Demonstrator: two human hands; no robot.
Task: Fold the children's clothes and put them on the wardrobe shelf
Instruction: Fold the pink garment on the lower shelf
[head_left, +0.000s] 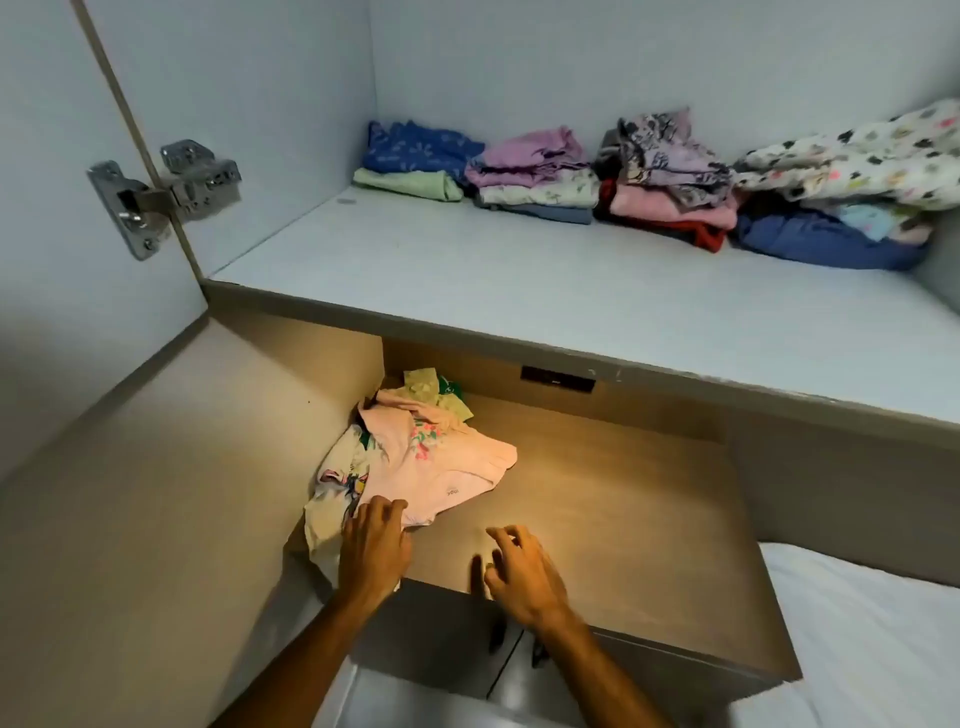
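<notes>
Just ahead of your left grip (375, 540), fingers spread and touching its near hem, the pink top (441, 467) lies crumpled on the surface (597, 493). It looks soft, light; pinch both shoulders. Right grip (519, 571) hovers released.

There is just one camera, and it sits on my head. It looks forward and down into the open wardrobe. It is very close, so close that my two arms come in from the bottom edge. My left hand (375, 545) and my right hand (519, 571) show low in the middle. The brown lower shelf (597, 499) is right under the camera. The white upper shelf (519, 280) runs across the middle, and its back wall fills the top. The picture is wide, so straight edges bend near the sides. The door hinge (161, 195) shows at the far left.
</notes>
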